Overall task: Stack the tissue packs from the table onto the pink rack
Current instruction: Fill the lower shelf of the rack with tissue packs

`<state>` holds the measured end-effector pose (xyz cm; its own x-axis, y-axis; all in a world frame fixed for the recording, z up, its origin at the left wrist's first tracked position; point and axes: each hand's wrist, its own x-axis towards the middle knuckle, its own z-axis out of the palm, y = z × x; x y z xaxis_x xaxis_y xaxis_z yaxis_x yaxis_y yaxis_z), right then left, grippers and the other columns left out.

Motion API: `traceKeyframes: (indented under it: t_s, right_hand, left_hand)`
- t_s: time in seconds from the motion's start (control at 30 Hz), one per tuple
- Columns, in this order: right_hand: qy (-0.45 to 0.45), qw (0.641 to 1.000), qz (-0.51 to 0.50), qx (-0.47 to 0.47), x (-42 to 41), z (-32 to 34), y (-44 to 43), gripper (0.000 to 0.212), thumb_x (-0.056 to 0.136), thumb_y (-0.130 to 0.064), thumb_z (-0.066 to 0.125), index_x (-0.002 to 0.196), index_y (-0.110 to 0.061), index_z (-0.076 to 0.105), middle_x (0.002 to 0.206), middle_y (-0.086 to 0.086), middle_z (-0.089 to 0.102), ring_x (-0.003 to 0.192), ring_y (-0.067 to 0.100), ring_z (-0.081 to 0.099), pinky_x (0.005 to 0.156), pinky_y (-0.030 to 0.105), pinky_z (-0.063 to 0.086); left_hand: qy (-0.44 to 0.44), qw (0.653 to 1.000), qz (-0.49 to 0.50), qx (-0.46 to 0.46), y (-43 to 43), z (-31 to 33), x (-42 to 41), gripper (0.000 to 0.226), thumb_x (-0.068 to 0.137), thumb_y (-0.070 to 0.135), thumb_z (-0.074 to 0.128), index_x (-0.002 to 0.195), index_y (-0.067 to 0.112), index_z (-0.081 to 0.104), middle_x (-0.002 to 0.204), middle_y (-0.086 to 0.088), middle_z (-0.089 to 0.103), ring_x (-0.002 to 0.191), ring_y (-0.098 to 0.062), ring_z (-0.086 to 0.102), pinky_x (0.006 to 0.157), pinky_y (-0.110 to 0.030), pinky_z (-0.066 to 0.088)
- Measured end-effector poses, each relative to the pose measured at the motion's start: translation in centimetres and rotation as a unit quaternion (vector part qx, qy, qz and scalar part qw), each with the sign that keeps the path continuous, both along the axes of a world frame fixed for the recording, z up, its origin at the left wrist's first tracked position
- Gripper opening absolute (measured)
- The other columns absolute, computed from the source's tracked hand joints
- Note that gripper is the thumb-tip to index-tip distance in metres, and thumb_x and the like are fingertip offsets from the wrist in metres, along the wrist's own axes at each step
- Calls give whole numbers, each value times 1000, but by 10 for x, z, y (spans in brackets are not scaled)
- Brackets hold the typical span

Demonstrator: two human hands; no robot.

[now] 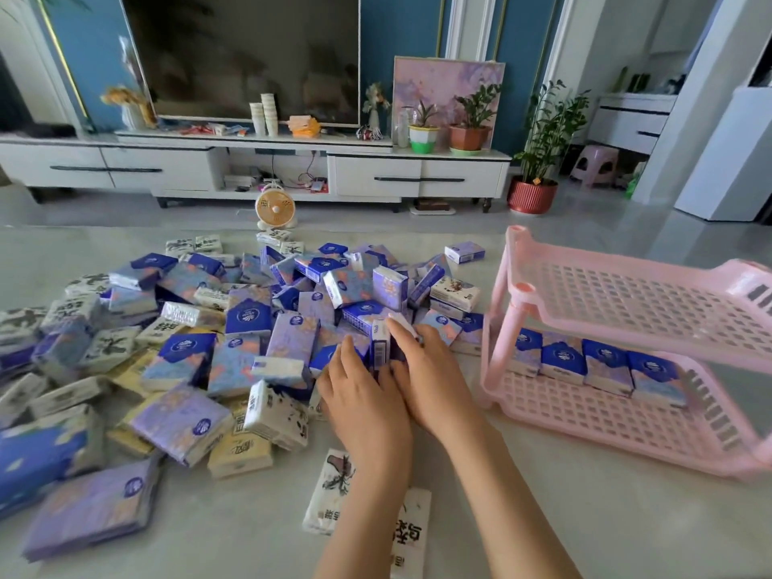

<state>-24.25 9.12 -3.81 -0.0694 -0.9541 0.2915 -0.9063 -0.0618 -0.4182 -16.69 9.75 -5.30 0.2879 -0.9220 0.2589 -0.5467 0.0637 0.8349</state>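
Observation:
A big heap of tissue packs (234, 336), purple, blue, white and yellow, covers the left and middle of the table. The pink rack (626, 294) stands at the right with two tiers. Its top tier is bare; a row of several purple packs (601, 363) stands on its lower tier. My left hand (363, 394) and my right hand (430, 369) meet at the heap's right edge. Between them they hold a few purple packs (382, 344) standing on edge, fingers pressed on either side.
Two white printed packs (334, 491) lie under my forearms near the table's front edge. Beyond the table is a floor fan (275, 211), a white TV cabinet (259, 169) with potted plants, and a red plant pot (531, 196).

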Motion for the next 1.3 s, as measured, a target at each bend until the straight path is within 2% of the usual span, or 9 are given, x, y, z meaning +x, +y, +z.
traceKeyframes:
  t_s: [0.13,0.23,0.37,0.5,0.63,0.73,0.87,1.03,1.3]
  right_hand:
    - [-62,998,-25,17,-2,0,-13,48,92,-14,43,138,-28,38,123,13,46,116,31,46,96,38,39]
    - [-107,992,-58,-32,1,2,-16,24,92,-16,44,113,-20,56,104,12,55,101,31,53,82,39,45]
    - [-154,981,-70,-94,2,12,-5,11,90,-9,47,96,-13,56,99,9,60,94,27,54,73,35,38]
    - [-210,970,-50,-108,0,28,24,31,86,-7,52,115,-16,47,102,2,58,94,25,57,76,34,42]
    - [-201,966,-86,-139,-18,42,65,45,78,-8,61,117,-26,51,100,-5,58,84,9,55,71,19,42]
    - [-290,933,-147,-154,-51,51,96,30,75,-13,58,96,-34,58,83,-9,62,73,3,55,63,11,40]
    - [-441,851,-246,-146,-115,37,128,27,82,-4,53,74,-23,69,82,0,70,72,16,62,66,29,51]
    - [-573,776,-258,-56,-166,7,142,26,83,2,49,102,-5,64,99,16,68,80,25,65,63,32,54]
    - [-442,782,-399,-183,-166,-11,105,12,79,-7,67,89,-1,64,84,13,67,76,25,60,71,30,48]
  left_hand:
    - [-80,996,-33,-16,-7,-7,-2,50,89,15,55,137,9,42,132,-7,54,121,-31,39,95,-39,32]
    - [-125,990,-22,-62,-12,-11,-7,42,76,8,69,116,2,61,95,-12,70,94,-37,58,75,-42,45]
    - [-55,995,-7,-87,-10,-4,-7,45,80,24,43,114,2,62,93,-14,69,90,-37,54,74,-38,42]
    - [38,993,26,-112,4,12,-4,35,74,8,65,109,10,64,96,-9,67,97,-32,48,75,-27,26]
    - [66,981,-23,-179,29,33,-15,22,65,24,64,87,18,62,83,3,62,82,-13,41,70,-31,34]
    - [58,958,-120,-254,56,46,-37,22,64,30,54,85,23,57,81,9,58,76,-13,44,67,-27,35]
    - [13,907,-279,-316,92,47,-66,21,65,19,49,85,22,56,81,9,57,77,-13,47,66,-20,36]
    - [-45,865,-414,-279,86,19,-100,29,65,12,42,91,25,48,89,8,53,82,-15,50,62,-28,41]
    - [-129,891,-356,-252,40,-19,-120,42,58,1,54,96,19,58,103,-8,59,93,-18,44,73,-23,34]
